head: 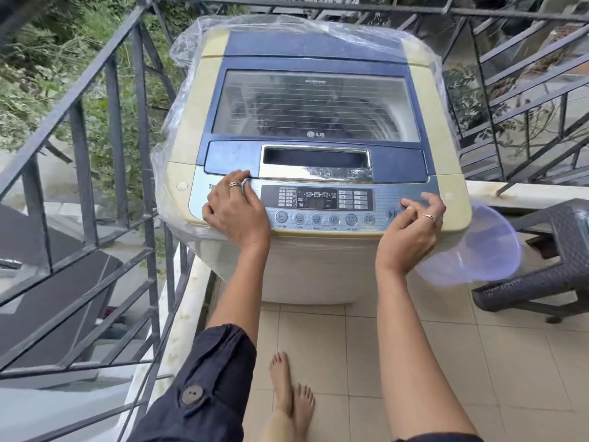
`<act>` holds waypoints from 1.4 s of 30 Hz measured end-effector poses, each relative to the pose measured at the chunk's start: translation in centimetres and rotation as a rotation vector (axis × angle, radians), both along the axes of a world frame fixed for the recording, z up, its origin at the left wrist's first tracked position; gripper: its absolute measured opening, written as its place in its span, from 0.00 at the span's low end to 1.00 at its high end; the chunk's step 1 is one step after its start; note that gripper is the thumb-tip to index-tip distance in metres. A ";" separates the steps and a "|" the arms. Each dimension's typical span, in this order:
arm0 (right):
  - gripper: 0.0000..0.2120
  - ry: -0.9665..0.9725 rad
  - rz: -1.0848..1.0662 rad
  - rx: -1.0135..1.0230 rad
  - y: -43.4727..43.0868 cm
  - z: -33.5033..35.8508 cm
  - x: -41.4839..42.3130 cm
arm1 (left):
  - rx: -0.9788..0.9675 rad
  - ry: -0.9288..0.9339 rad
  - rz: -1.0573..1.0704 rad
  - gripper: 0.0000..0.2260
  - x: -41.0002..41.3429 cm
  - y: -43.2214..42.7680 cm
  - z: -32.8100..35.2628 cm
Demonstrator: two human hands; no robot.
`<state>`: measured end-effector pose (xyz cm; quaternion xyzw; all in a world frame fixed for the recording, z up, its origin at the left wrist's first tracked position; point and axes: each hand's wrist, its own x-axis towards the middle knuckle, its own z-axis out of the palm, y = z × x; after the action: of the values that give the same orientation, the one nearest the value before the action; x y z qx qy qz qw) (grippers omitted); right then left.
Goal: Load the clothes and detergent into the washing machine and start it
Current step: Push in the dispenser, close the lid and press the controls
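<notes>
Top-loading washing machine (306,272) on the tiled balcony floor (446,362), lid (315,103) closed, both hands at the control panel (318,202)
I see the machine standing against the metal railing (79,122), with a clear plastic cover (191,39) bunched around its back and sides. The left hand (237,215) rests flat on the panel's left end, fingers slightly apart and gently bent, fingertips touching the lid's front edge. The right hand (411,228) sits over the panel's right end by the start/pause mark, fingers curled together toward the thumb; I can see nothing held in them. Through the lid window the drum looks dark, and I cannot tell its contents. A translucent bowl (478,247) lies tilted just beside the machine's right front corner, near a dark woven chair (557,250)
</notes>
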<state>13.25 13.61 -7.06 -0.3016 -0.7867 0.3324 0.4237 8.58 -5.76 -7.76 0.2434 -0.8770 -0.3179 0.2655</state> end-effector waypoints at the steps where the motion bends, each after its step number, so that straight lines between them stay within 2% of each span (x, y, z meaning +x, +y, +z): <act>1: 0.13 0.007 0.006 0.003 0.0 0.0 -0.1 | -0.001 0.005 0.000 0.12 0.0 0.0 0.0; 10: 0.16 0.054 0.080 0.117 0.2 -0.2 -1.0 | 0.000 0.042 0.018 0.11 -0.3 0.1 -0.3; 18: 0.17 0.137 0.034 -0.108 0.4 -0.6 -0.8 | 0.002 0.080 0.019 0.11 -0.3 0.0 -0.4; 42: 0.18 0.177 0.007 -0.162 0.5 -0.8 -1.0 | 0.001 0.100 0.030 0.11 -0.1 0.2 -0.3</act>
<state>12.28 14.07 -7.84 -0.3016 -0.7178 0.4219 0.4646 8.47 -5.54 -8.07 0.2402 -0.8588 -0.3262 0.3137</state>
